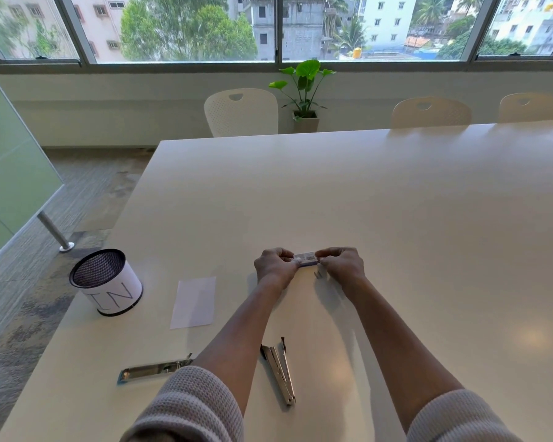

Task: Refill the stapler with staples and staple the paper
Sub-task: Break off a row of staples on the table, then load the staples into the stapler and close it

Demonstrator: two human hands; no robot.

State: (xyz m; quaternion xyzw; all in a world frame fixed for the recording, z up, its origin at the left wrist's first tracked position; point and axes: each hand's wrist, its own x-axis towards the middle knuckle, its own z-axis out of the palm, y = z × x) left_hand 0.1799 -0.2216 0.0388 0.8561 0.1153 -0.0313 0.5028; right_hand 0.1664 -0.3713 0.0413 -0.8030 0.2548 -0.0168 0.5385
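A small staple box (306,259) is held just above the white table (396,202), between my left hand (273,264) and my right hand (344,263), each gripping one end. A short strip of staples (318,275) lies on the table just under my right hand. The stapler lies swung open near the front edge: its metal magazine arm (280,370) points toward me between my forearms. The other half, chrome with a blue edge (154,369), stretches to the left, partly hidden behind my left forearm. A white sheet of paper (194,302) lies flat, left of my left arm.
A black mesh cup with a white label (107,282) stands near the table's left edge, beside the paper. White chairs (241,111) and a potted plant (305,90) are beyond the far edge, under the windows.
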